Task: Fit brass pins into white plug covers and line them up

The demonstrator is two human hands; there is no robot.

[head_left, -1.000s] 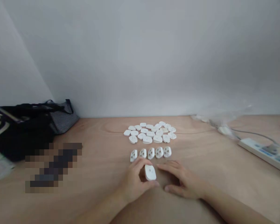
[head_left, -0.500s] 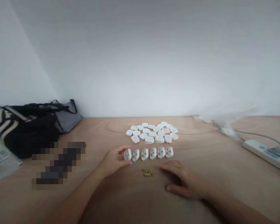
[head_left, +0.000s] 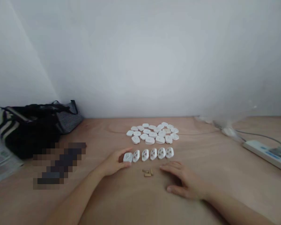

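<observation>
Several white plastic plug housings with round holes stand on edge in a row, such as the housing (head_left: 145, 155) near the middle. At the left end one white housing (head_left: 127, 157) lies flatter on the table. My left hand (head_left: 113, 162) is around this end piece, thumb at its near edge and forefinger beyond its far edge, with a gap at the finger; the hand looks open. My right hand (head_left: 184, 181) rests on the table, open, thumb apart from the fingers, holding nothing. Between the hands lie a few small brass pins (head_left: 148, 175).
Behind the row lies a cluster of white plug parts (head_left: 152, 134). To the left are a black bag (head_left: 32, 134), a striped bag (head_left: 66, 117) and a pixelated dark object (head_left: 63, 162). A white power strip (head_left: 267, 154) with cable and clear plastic (head_left: 227, 125) are at right.
The leftmost housing has gone from standing on edge in my left fingers to lying flatter. My left fingers have loosened around it. My right hand has stayed in place.
</observation>
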